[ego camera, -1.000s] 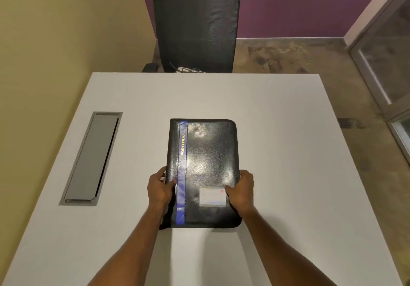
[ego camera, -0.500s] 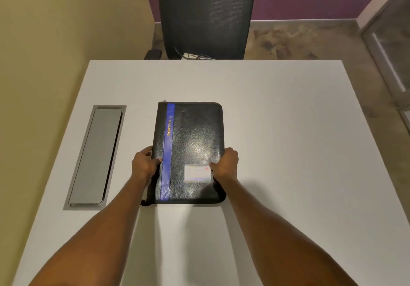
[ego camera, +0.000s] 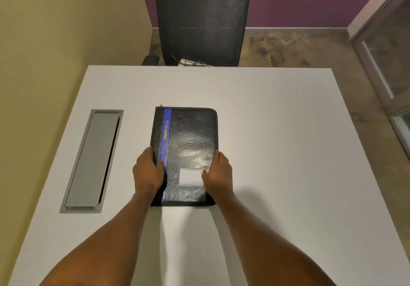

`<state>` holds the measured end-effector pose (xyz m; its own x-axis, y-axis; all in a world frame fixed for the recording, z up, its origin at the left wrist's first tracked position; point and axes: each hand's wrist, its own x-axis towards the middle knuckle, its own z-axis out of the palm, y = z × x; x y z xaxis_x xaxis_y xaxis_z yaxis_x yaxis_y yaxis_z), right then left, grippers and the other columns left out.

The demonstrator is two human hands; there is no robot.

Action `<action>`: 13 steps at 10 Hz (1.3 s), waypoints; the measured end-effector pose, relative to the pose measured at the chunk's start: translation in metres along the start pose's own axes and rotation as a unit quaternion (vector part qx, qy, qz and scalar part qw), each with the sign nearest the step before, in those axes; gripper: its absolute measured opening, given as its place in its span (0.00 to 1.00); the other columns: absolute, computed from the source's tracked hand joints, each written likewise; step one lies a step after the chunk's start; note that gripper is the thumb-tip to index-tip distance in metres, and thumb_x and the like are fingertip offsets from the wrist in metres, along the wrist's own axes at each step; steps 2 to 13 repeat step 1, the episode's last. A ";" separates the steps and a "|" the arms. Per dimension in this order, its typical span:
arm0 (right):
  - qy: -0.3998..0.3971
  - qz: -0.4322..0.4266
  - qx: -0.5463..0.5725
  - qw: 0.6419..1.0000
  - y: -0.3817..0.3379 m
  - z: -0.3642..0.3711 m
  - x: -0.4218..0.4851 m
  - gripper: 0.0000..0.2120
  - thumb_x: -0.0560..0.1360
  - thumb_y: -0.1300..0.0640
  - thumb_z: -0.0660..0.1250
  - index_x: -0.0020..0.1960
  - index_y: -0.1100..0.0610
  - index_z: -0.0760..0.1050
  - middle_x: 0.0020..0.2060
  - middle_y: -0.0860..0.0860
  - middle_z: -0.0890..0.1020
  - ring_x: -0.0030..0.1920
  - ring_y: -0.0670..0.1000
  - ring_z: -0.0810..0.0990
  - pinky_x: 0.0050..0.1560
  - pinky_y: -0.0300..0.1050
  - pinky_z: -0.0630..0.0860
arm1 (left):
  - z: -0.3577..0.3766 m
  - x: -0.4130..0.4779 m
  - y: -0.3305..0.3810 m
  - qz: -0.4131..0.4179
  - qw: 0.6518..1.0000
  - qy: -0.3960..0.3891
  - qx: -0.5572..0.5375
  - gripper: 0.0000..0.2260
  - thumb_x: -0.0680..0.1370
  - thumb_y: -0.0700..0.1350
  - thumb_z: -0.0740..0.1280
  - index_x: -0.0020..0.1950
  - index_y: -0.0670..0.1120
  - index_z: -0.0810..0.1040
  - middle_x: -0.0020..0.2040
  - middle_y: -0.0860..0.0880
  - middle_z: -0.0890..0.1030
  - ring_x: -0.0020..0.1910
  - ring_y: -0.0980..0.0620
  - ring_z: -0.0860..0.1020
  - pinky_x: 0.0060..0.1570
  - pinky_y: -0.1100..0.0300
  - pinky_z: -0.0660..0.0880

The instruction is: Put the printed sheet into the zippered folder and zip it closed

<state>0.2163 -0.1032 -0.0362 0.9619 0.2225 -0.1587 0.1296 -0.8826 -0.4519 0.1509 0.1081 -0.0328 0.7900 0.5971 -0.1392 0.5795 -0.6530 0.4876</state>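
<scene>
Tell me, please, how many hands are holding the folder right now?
2. The left hand grips the folder at its left edge, beside the blue stripe; the right hand grips its right edge, near the label.

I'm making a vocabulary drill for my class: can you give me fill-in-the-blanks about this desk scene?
The black portfolio, held by the left hand and right hand, has a vertical ____ stripe.
The grey cable hatch lies on the portfolio's ____ side.
Beyond the white table stands a black ____.
Missing: blue; left; chair.
</scene>
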 end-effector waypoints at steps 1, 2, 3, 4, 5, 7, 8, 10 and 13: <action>0.012 -0.043 -0.031 0.998 0.014 -0.004 -0.014 0.32 0.69 0.56 0.70 0.71 0.63 0.69 0.66 0.59 0.76 0.64 0.61 0.76 0.64 0.57 0.75 | 0.012 -0.023 0.009 0.096 0.994 -0.043 0.031 0.24 0.80 0.47 0.65 0.75 0.44 0.70 0.74 0.44 0.74 0.75 0.42 0.70 0.75 0.41 0.65; 0.012 -0.043 -0.031 0.998 0.014 -0.004 -0.014 0.32 0.69 0.56 0.70 0.71 0.63 0.69 0.66 0.59 0.76 0.64 0.61 0.76 0.64 0.57 0.75 | 0.012 -0.023 0.009 0.096 0.994 -0.043 0.031 0.24 0.80 0.47 0.65 0.75 0.44 0.70 0.74 0.44 0.74 0.75 0.42 0.70 0.75 0.41 0.65; 0.012 -0.043 -0.031 0.998 0.014 -0.004 -0.014 0.32 0.69 0.56 0.70 0.71 0.63 0.69 0.66 0.59 0.76 0.64 0.61 0.76 0.64 0.57 0.75 | 0.012 -0.023 0.009 0.096 0.994 -0.043 0.031 0.24 0.80 0.47 0.65 0.75 0.44 0.70 0.74 0.44 0.74 0.75 0.42 0.70 0.75 0.41 0.65; 0.012 -0.043 -0.031 0.998 0.014 -0.004 -0.014 0.32 0.69 0.56 0.70 0.71 0.63 0.69 0.66 0.59 0.76 0.64 0.61 0.76 0.64 0.57 0.75 | 0.012 -0.023 0.009 0.096 0.994 -0.043 0.031 0.24 0.80 0.47 0.65 0.75 0.44 0.70 0.74 0.44 0.74 0.75 0.42 0.70 0.75 0.41 0.65; 0.012 -0.043 -0.031 0.998 0.014 -0.004 -0.014 0.32 0.69 0.56 0.70 0.71 0.63 0.69 0.66 0.59 0.76 0.64 0.61 0.76 0.64 0.57 0.75 | 0.012 -0.023 0.009 0.096 0.994 -0.043 0.031 0.24 0.80 0.47 0.65 0.75 0.44 0.70 0.74 0.44 0.74 0.75 0.42 0.70 0.75 0.41 0.65; 0.012 -0.043 -0.031 0.998 0.014 -0.004 -0.014 0.32 0.69 0.56 0.70 0.71 0.63 0.69 0.66 0.59 0.76 0.64 0.61 0.76 0.64 0.57 0.75 | 0.012 -0.023 0.009 0.096 0.994 -0.043 0.031 0.24 0.80 0.47 0.65 0.75 0.44 0.70 0.74 0.44 0.74 0.75 0.42 0.70 0.75 0.41 0.65; 0.012 -0.043 -0.031 0.998 0.014 -0.004 -0.014 0.32 0.69 0.56 0.70 0.71 0.63 0.69 0.66 0.59 0.76 0.64 0.61 0.76 0.64 0.57 0.75 | 0.012 -0.023 0.009 0.096 0.994 -0.043 0.031 0.24 0.80 0.47 0.65 0.75 0.44 0.70 0.74 0.44 0.74 0.75 0.42 0.70 0.75 0.41 0.65; 0.012 -0.043 -0.031 0.998 0.014 -0.004 -0.014 0.32 0.69 0.56 0.70 0.71 0.63 0.69 0.66 0.59 0.76 0.64 0.61 0.76 0.64 0.57 0.75 | 0.012 -0.023 0.009 0.096 0.994 -0.043 0.031 0.24 0.80 0.47 0.65 0.75 0.44 0.70 0.74 0.44 0.74 0.75 0.42 0.70 0.75 0.41 0.65; 0.012 -0.043 -0.031 0.998 0.014 -0.004 -0.014 0.32 0.69 0.56 0.70 0.71 0.63 0.69 0.66 0.59 0.76 0.64 0.61 0.76 0.64 0.57 0.75 | 0.012 -0.023 0.009 0.096 0.994 -0.043 0.031 0.24 0.80 0.47 0.65 0.75 0.44 0.70 0.74 0.44 0.74 0.75 0.42 0.70 0.75 0.41 0.65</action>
